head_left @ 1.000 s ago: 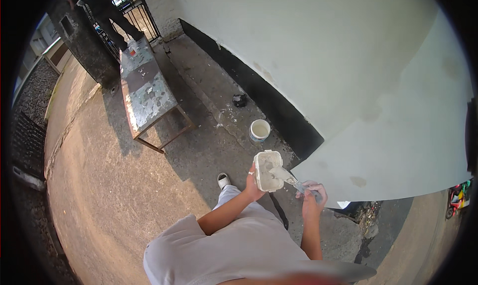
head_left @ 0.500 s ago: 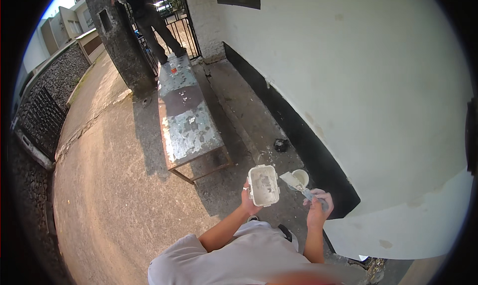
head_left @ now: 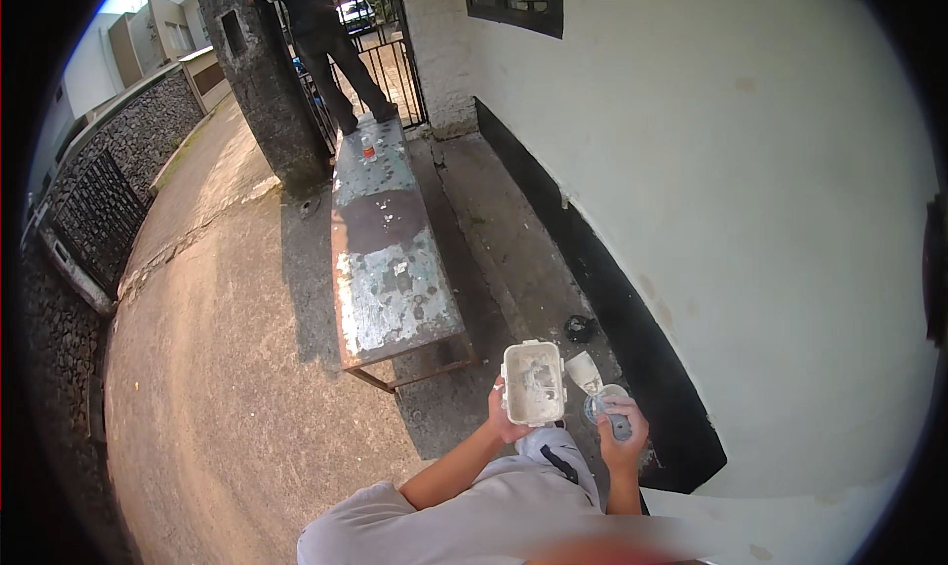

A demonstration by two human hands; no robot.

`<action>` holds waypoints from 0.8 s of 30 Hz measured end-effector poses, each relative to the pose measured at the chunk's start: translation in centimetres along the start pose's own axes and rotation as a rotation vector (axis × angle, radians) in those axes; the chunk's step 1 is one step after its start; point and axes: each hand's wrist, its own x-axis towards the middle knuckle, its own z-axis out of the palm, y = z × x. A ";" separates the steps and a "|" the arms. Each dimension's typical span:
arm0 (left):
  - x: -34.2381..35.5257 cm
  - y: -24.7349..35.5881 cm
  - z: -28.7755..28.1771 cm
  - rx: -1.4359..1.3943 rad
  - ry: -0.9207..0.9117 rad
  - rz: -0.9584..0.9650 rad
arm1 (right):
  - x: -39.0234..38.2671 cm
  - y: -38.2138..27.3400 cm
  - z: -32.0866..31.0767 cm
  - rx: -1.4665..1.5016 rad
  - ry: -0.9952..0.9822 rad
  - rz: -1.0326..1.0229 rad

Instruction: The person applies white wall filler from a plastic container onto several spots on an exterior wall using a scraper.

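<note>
My left hand (head_left: 506, 425) grips a white rectangular plastic tub (head_left: 534, 413) by its left side and lower edge. White paste residue smears the inside of the tub. Closed round the grey-blue handle of a putty knife (head_left: 585, 370) is my right hand (head_left: 624, 437), just right of the tub. The knife's wide blade points up and left, coated in white, apart from the tub's rim. Beyond the right hand a round white container (head_left: 614, 392) stands on the ground, mostly hidden by the hand and handle.
A long paint-spotted table (head_left: 400, 308) stands ahead, with a small bottle (head_left: 368, 150) on it. At its far end a person (head_left: 331, 41) stands by a barred gate. A black bundle (head_left: 580, 328) lies near the white wall (head_left: 711, 219) with its black base on the right.
The surroundings have shifted right and down in view. My right hand has turned the putty knife so its blade stands more upright, and now covers more of the round container.
</note>
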 end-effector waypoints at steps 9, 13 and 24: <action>9.7 5.2 2.0 -0.015 -0.104 -0.015 | 9.2 6.7 0.6 -0.088 0.032 0.056; 14.4 6.2 4.4 0.062 -0.185 -0.031 | 14.7 8.1 0.5 -0.182 -0.147 0.177; 21.7 9.6 6.1 0.167 -0.065 -0.166 | 27.1 10.9 2.1 -0.223 -0.377 0.119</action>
